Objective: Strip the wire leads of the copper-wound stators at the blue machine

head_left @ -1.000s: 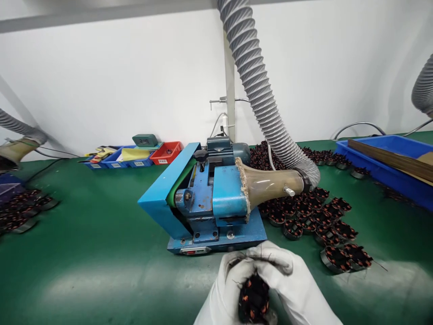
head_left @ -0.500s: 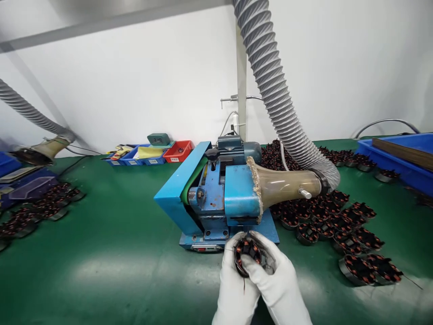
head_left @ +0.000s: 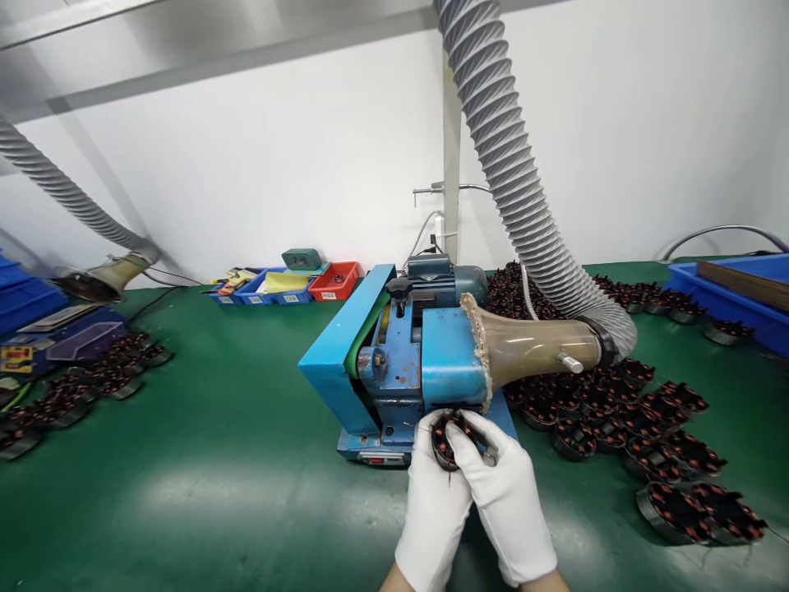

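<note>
Both hands wear white gloves and hold one round motor stator (head_left: 445,444) with black and copper windings inside a metal ring. My left hand (head_left: 431,501) grips its left side and underside. My right hand (head_left: 502,485) closes round the right side, its thumb pressed into the opening of the ring. A thin wire hangs from the stator's lower edge. Just beyond the hands stands a blue belt machine (head_left: 394,362), whose blue cover (head_left: 453,353) lies directly above the stator.
A grey ribbed hose (head_left: 518,164) joins a tan funnel (head_left: 536,349) on the machine. Many stators (head_left: 653,456) lie on the right, more (head_left: 67,403) on the left. Blue bins and a red bin (head_left: 336,280) stand at the back of the green table (head_left: 215,460).
The view has shifted, so the scene sits further right. My hands and the stator are now closer to the machine's cover, partly against its lower edge in view.
</note>
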Demonstrator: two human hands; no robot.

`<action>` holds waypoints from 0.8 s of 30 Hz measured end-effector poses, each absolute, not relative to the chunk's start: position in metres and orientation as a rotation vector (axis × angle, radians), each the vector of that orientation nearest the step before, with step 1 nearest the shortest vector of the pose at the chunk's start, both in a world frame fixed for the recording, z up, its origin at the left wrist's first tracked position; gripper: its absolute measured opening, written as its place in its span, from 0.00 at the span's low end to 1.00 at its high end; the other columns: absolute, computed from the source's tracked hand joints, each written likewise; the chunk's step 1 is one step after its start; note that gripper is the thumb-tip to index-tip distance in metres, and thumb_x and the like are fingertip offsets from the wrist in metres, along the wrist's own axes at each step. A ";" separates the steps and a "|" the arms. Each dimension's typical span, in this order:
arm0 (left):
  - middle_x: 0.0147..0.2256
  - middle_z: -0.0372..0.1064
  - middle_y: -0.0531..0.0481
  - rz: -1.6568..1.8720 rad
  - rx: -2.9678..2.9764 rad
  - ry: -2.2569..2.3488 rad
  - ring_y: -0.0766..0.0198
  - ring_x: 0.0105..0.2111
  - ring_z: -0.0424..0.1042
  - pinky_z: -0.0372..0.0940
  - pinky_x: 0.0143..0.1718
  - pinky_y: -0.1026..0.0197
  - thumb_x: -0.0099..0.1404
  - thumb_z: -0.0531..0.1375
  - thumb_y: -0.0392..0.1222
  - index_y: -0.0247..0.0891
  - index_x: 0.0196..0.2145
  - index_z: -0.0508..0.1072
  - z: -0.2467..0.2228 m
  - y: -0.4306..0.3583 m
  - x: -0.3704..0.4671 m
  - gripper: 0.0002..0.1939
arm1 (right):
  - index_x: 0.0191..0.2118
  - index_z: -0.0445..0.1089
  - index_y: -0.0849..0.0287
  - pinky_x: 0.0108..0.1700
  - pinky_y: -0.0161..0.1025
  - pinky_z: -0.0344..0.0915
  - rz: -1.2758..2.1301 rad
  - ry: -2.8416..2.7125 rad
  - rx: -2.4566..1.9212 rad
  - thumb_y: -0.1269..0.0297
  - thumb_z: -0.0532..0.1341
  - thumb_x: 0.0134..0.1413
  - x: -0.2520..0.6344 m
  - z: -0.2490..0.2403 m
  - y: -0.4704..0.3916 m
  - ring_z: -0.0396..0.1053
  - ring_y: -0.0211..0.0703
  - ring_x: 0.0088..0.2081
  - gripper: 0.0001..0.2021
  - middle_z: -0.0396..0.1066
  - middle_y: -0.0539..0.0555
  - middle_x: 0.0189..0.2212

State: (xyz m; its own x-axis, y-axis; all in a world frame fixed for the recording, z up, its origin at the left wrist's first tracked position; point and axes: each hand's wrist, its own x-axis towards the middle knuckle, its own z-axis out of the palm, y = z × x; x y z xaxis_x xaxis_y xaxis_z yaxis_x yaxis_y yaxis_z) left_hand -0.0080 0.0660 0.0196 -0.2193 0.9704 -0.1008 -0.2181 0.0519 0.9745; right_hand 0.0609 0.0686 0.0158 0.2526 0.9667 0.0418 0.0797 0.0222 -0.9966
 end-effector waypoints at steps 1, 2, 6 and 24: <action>0.38 0.75 0.44 1.408 0.875 1.245 0.57 0.38 0.74 0.68 0.41 0.58 0.49 0.63 0.38 0.39 0.38 0.68 0.019 0.065 -0.008 0.16 | 0.38 0.75 0.61 0.42 0.45 0.73 0.958 -1.080 -1.352 0.54 0.62 0.48 0.061 0.016 0.068 0.76 0.53 0.38 0.16 0.78 0.61 0.37; 0.38 0.75 0.44 1.406 0.874 1.246 0.57 0.38 0.74 0.68 0.41 0.58 0.48 0.64 0.38 0.39 0.38 0.68 0.019 0.063 -0.008 0.17 | 0.38 0.75 0.61 0.42 0.44 0.73 0.955 -1.073 -1.355 0.54 0.62 0.47 0.062 0.015 0.066 0.76 0.53 0.38 0.17 0.78 0.61 0.37; 0.39 0.74 0.44 1.408 0.829 1.243 0.55 0.41 0.73 0.66 0.44 0.56 0.50 0.64 0.43 0.40 0.39 0.69 0.008 0.043 -0.007 0.17 | 0.36 0.77 0.61 0.41 0.44 0.74 0.879 -1.117 -1.389 0.55 0.64 0.43 0.067 0.003 0.048 0.76 0.54 0.37 0.16 0.79 0.61 0.36; 0.40 0.74 0.43 1.370 0.911 1.251 0.57 0.41 0.73 0.66 0.45 0.58 0.48 0.64 0.38 0.38 0.38 0.68 0.021 0.068 -0.009 0.17 | 0.41 0.74 0.61 0.44 0.45 0.72 0.984 -1.095 -1.366 0.52 0.61 0.49 0.063 0.014 0.068 0.75 0.54 0.40 0.19 0.78 0.61 0.39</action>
State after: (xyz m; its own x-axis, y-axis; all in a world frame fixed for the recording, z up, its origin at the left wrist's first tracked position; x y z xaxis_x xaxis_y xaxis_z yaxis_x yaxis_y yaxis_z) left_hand -0.0095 0.0678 0.0206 -0.1889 0.9767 -0.1014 -0.1893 0.0651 0.9798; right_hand 0.0630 0.0678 0.0141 0.2353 0.9717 0.0197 0.0838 -0.0001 -0.9965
